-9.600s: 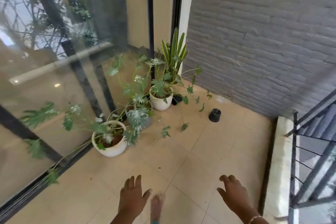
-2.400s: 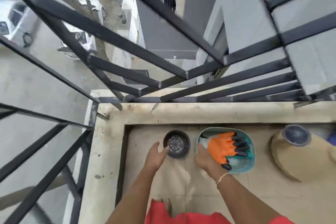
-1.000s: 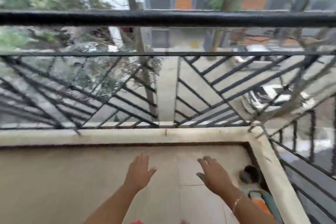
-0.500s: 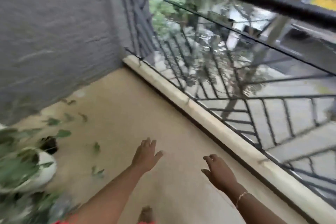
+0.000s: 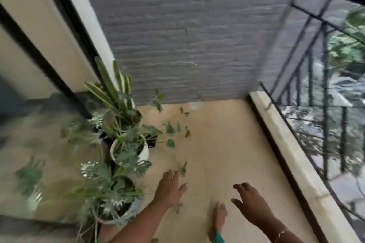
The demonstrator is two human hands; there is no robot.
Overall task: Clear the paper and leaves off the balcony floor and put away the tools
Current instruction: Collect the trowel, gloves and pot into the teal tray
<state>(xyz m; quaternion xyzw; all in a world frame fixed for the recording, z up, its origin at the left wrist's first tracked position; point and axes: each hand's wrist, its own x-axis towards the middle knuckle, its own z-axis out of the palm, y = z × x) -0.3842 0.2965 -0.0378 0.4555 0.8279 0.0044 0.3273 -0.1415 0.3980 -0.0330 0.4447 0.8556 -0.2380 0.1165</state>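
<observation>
**Both hands empty over a floor with leaves left to clear**

At the far left stands the glass door (image 5: 29,104), and the potted plants (image 5: 118,163) are lined up close along its track, probably to keep the walking strip free. Two pale pots can be counted: a white pot (image 5: 145,153) in the middle and a greyish one nearest the camera. Darker pots seem to sit behind them, but blur hides their number.

Just right of the pots, the leaves (image 5: 170,143) lie scattered on the balcony floor (image 5: 227,144), from the foot of the grey brick wall (image 5: 187,35) down toward the person. Roughly eight show. Some may hang on trailing stems rather than lie loose, and I cannot tell which. No paper and no tools are in sight.

The left hand (image 5: 169,189) hovers low beside the near pot, its grip spread and holding nothing, one leaf just past its fingertips. That looks like a reach to gather. One bare foot (image 5: 219,215) stands between the hands. The right hand (image 5: 250,201) hangs apart from everything, grip loosely spread and empty, likely for balance.

At the right run the pale ledge (image 5: 286,144) and the black railing (image 5: 325,65).
</observation>
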